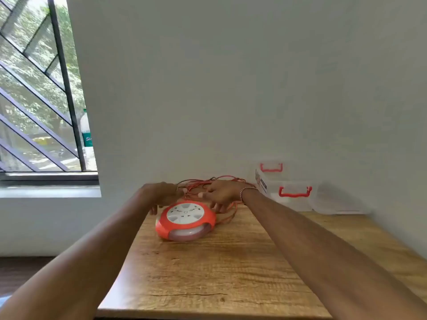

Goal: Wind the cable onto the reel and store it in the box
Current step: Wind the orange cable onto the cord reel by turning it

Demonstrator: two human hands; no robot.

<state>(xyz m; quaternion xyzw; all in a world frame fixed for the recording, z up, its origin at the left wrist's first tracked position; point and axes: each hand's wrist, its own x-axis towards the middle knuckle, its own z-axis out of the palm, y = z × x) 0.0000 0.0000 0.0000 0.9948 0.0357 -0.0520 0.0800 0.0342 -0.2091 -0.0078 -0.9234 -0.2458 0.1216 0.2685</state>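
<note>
An orange reel [186, 221] with a white socket face lies flat on the wooden table [219, 273]. Behind it a loose tangle of orange cable [221, 179] is heaped against the wall. My left hand [159, 194] reaches past the reel's left side with its fingers curled at the cable; whether it grips the cable is unclear. My right hand [223, 192], a bracelet on its wrist, rests on the tangle with fingers spread down into the strands. A clear plastic box [291, 195] with red latch handles stands at the back right.
A clear lid or second clear container [339, 202] lies to the right of the box by the wall. The table's left edge drops off near my left forearm. A barred window [41, 100] with a bottle [86, 132] on its sill is at the left.
</note>
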